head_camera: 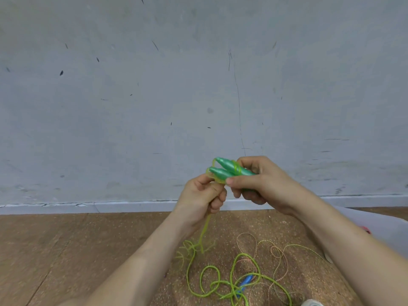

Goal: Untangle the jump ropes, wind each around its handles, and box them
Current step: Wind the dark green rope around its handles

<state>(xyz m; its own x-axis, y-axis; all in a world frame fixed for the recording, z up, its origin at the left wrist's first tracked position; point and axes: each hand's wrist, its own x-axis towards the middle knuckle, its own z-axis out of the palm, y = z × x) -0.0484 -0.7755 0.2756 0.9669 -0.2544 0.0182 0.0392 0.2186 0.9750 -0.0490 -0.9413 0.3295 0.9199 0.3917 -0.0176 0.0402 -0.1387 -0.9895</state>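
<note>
My right hand (pixel 262 184) grips two green jump-rope handles (pixel 227 170) side by side, their tips pointing up-left, with a few turns of yellow-green rope around them. My left hand (pixel 204 193) pinches that rope just below the handle tips. The green rope (pixel 205 230) hangs down from my left fist to the floor, where it lies in loose loops (pixel 212 281). A thin pink-and-yellow rope (pixel 276 252) lies in loops on the floor, crossing the green one. A blue handle (pixel 245 282) lies among the loops.
A translucent plastic box (pixel 375 230) stands at the right, partly behind my right forearm, with something red inside. The floor is brown cork. A grey wall with a pale baseboard (pixel 110 207) runs straight ahead. A white shoe tip (pixel 311 303) shows at the bottom edge.
</note>
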